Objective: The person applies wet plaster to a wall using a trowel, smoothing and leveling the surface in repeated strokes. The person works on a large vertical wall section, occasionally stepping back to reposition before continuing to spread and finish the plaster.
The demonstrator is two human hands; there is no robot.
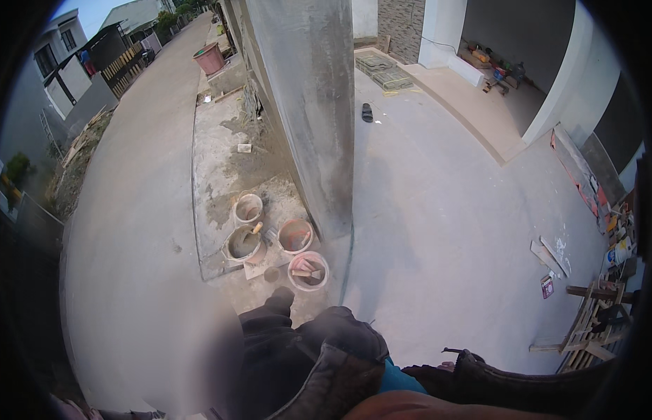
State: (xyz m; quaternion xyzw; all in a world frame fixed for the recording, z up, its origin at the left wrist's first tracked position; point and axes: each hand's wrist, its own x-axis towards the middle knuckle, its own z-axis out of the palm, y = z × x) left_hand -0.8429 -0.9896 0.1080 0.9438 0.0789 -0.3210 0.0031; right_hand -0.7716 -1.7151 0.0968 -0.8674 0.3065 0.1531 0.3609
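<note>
A bit of skin (446, 366), apparently part of my right hand, shows behind the edge of my dark open jacket (480, 371). Its fingers are mostly hidden, so I cannot tell whether it holds anything. My left hand does not show. Ahead of my dark-clad legs (340, 329), several buckets stand beside the foot of a grey plastered pillar (312, 105). One holds grey mortar (240, 245) and a trowel with a yellowish handle (257, 227). The nearest pink bucket (291, 280) contains hand tools that I cannot fully make out.
A concrete road (144, 161) runs along the left. Across the paved yard (438, 210) lie a black sandal (367, 113) and stacked mesh-like panels (383, 72). Wooden slats (585, 322) and clutter sit at right. A large reddish pot (210, 59) stands farther off.
</note>
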